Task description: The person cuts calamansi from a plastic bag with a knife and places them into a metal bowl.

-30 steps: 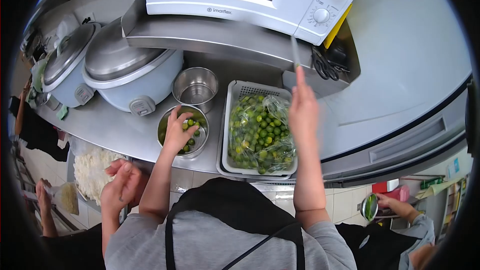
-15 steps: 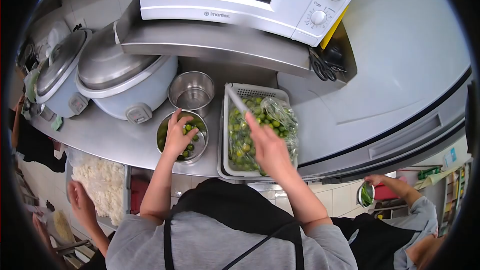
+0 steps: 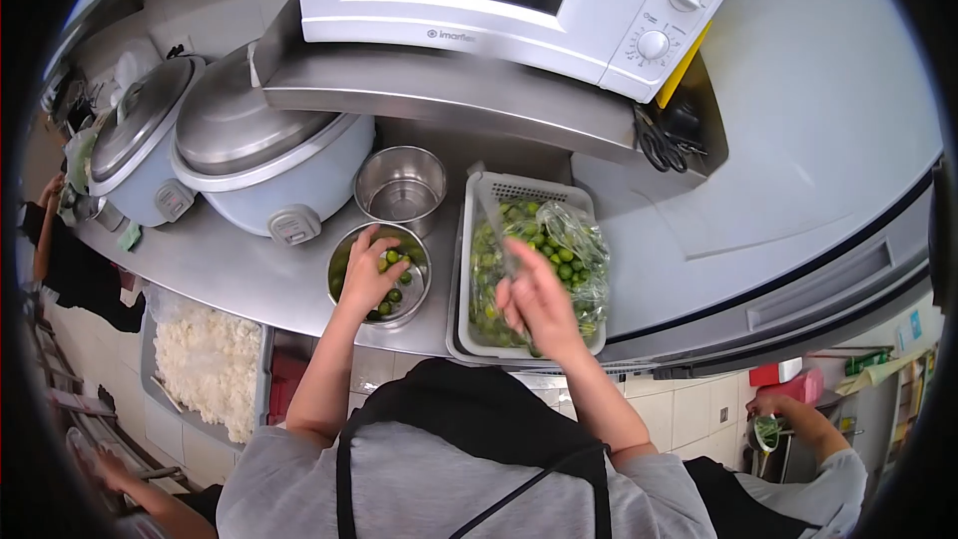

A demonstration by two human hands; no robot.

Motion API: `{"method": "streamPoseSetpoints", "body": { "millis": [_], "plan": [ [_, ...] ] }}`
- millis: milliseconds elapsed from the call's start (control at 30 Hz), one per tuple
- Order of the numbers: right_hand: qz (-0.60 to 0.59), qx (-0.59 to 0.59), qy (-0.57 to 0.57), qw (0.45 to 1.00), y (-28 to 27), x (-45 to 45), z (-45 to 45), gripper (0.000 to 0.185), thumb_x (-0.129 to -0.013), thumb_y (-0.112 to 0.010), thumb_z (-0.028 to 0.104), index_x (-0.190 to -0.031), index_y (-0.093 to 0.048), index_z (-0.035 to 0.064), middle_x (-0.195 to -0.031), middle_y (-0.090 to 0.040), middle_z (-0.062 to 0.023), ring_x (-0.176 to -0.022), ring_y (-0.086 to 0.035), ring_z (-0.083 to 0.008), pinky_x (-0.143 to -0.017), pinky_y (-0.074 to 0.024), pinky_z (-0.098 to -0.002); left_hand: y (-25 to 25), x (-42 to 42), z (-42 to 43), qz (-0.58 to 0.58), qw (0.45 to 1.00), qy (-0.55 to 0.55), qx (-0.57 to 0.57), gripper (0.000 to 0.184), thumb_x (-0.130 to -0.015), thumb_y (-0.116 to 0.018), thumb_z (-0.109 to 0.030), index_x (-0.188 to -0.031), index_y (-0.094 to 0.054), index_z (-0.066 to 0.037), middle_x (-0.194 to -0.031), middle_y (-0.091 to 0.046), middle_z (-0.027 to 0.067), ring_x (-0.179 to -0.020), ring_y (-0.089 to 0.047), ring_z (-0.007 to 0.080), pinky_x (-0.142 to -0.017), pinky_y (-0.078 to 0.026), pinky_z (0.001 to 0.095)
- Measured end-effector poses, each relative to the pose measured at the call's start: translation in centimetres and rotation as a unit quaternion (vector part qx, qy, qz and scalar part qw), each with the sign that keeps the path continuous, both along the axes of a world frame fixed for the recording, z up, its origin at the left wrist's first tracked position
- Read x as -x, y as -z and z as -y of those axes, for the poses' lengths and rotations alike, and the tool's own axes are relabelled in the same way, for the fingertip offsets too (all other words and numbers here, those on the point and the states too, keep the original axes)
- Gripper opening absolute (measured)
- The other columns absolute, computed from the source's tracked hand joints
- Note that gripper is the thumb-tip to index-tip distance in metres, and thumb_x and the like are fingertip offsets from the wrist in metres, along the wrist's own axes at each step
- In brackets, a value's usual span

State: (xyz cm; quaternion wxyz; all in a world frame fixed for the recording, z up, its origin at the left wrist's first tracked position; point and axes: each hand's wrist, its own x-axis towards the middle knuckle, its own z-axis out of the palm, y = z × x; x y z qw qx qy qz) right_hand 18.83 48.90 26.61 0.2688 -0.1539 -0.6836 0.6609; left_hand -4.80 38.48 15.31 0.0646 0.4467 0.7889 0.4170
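Note:
My left hand reaches into a steel pot holding several small green limes. Its thumb and fingers curve around a lime near the pot's middle. Held in my right hand is a knife, its blade blurred and pointing up and away. That hand hovers over a white plastic basket lined with clear plastic and full of small green limes. Some limes at the basket's left are covered by the plastic or blurred.
A second steel pot stands behind the first. Rice cookers sit left, and a microwave rests on the steel shelf above. Scissors hang at its right end. A tub of rice is lower left. Other people work on both sides.
The view has shifted slightly, so the counter appears farther right. My right hand has turned, bringing the knife more upright. The left hand stays in the pot. The people at both sides have moved.

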Motion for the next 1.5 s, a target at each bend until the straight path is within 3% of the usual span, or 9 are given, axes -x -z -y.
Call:
{"method": "streamPoseSetpoints", "body": {
  "millis": [267, 467, 667, 900, 1000, 1100, 1233, 1400, 1500],
  "plan": [
    [-0.122, 0.168, 0.0, 0.978, -4.3, 8.9, -5.4, 0.045, -0.097, -0.036, 0.037, -0.108, -0.048, -0.0043, -0.058, -0.04, 0.0001, -0.039, -0.034, -0.006, -0.035, -0.029, -0.0207, 0.2, -1.6, -1.0, 0.027, 0.997, 0.07, 0.01, 0.036, -0.071, -0.071, -0.018, -0.103, -0.061, -0.004, -0.125, -0.047, 0.0172, -0.116, -0.044, 0.0353, -0.096, -0.037, 0.0405],
    [-0.131, 0.239, 0.131, 0.953, 0.6, 1.6, -2.6, 0.048, -0.097, -0.034, 0.038, -0.111, -0.049, -0.0056, -0.056, -0.039, 0.0008, -0.038, -0.032, -0.0055, -0.032, -0.0267, -0.0208, 0.6, -0.8, 0.0, 0.043, 0.996, 0.082, 0.02, 0.036, -0.071, -0.071, -0.018, -0.103, -0.062, -0.004, -0.124, -0.048, 0.0171, -0.116, -0.044, 0.0349, -0.096, -0.038, 0.0397],
    [-0.159, 0.24, -0.006, 0.958, -3.3, 7.7, -3.7, 0.046, -0.097, -0.036, 0.034, -0.112, -0.047, -0.0078, -0.057, -0.039, 0.0, -0.039, -0.033, -0.0062, -0.034, -0.0275, -0.0216, 0.2, -0.7, -0.8, 0.02, 0.996, 0.087, 0.021, 0.035, -0.072, -0.07, -0.018, -0.102, -0.062, -0.004, -0.123, -0.049, 0.0173, -0.114, -0.047, 0.0342, -0.094, -0.039, 0.0392],
    [-0.119, 0.277, 0.1, 0.948, 0.9, 0.8, -1.9, 0.049, -0.098, -0.031, 0.034, -0.129, -0.037, -0.0043, -0.055, -0.039, 0.0008, -0.038, -0.031, -0.0062, -0.034, -0.025, -0.0211, 0.2, -0.4, -0.5, 0.032, 0.995, 0.098, -0.003, 0.036, -0.072, -0.071, -0.02, -0.103, -0.061, -0.004, -0.121, -0.05, 0.0176, -0.113, -0.046, 0.0348, -0.095, -0.039, 0.0397],
    [-0.053, -0.007, 0.204, 0.977, -0.6, -0.5, -1.3, 0.045, -0.097, -0.037, 0.025, -0.137, -0.032, 0.0047, -0.053, -0.042, -0.0003, -0.042, -0.039, -0.0084, -0.039, -0.0321, -0.0223, 1.7, 0.9, 0.2, 0.017, 0.996, 0.086, 0.024, 0.037, -0.071, -0.071, -0.02, -0.103, -0.061, -0.004, -0.12, -0.05, 0.0173, -0.112, -0.047, 0.0344, -0.094, -0.039, 0.0395],
    [0.048, -0.434, 0.323, 0.84, -4.0, 1.7, -6.1, 0.045, -0.09, -0.048, 0.01, -0.134, -0.04, 0.0111, -0.061, -0.048, -0.0071, -0.052, -0.048, -0.0192, -0.048, -0.0405, -0.0311, 0.9, 0.2, -0.1, 0.03, 0.995, 0.088, 0.021, 0.036, -0.071, -0.071, -0.019, -0.101, -0.062, -0.003, -0.119, -0.051, 0.0169, -0.112, -0.048, 0.0337, -0.094, -0.039, 0.0393],
    [0.16, -0.518, 0.422, 0.727, -5.2, 4.2, -8.1, 0.05, -0.084, -0.052, 0.005, -0.132, -0.045, 0.0199, -0.069, -0.052, -0.0117, -0.059, -0.053, -0.0302, -0.053, -0.044, -0.0375, 0.2, -0.8, -1.2, 0.029, 0.994, 0.101, -0.005, 0.034, -0.071, -0.071, -0.018, -0.1, -0.062, -0.002, -0.119, -0.051, 0.0169, -0.112, -0.048, 0.0336, -0.095, -0.039, 0.0391],
    [0.173, -0.519, 0.198, 0.814, 0.0, 2.3, -2.0, 0.052, -0.083, -0.051, 0.003, -0.131, -0.046, 0.0201, -0.068, -0.052, -0.0112, -0.061, -0.056, -0.029, -0.056, -0.0466, -0.0378, 1.1, -0.4, -0.9, 0.039, 0.994, 0.1, 0.009, 0.035, -0.071, -0.071, -0.018, -0.101, -0.062, -0.003, -0.12, -0.051, 0.0169, -0.113, -0.047, 0.0336, -0.095, -0.039, 0.0389],
    [0.078, -0.502, 0.323, 0.798, -2.6, 2.1, -5.5, 0.051, -0.083, -0.051, 0.002, -0.131, -0.046, 0.0188, -0.071, -0.054, -0.0114, -0.061, -0.056, -0.0282, -0.058, -0.0469, -0.0383, 1.5, 0.3, -0.7, 0.042, 0.994, 0.095, 0.018, 0.035, -0.071, -0.071, -0.018, -0.101, -0.062, -0.002, -0.12, -0.051, 0.0172, -0.112, -0.047, 0.0337, -0.095, -0.039, 0.0388]
  ]
}}
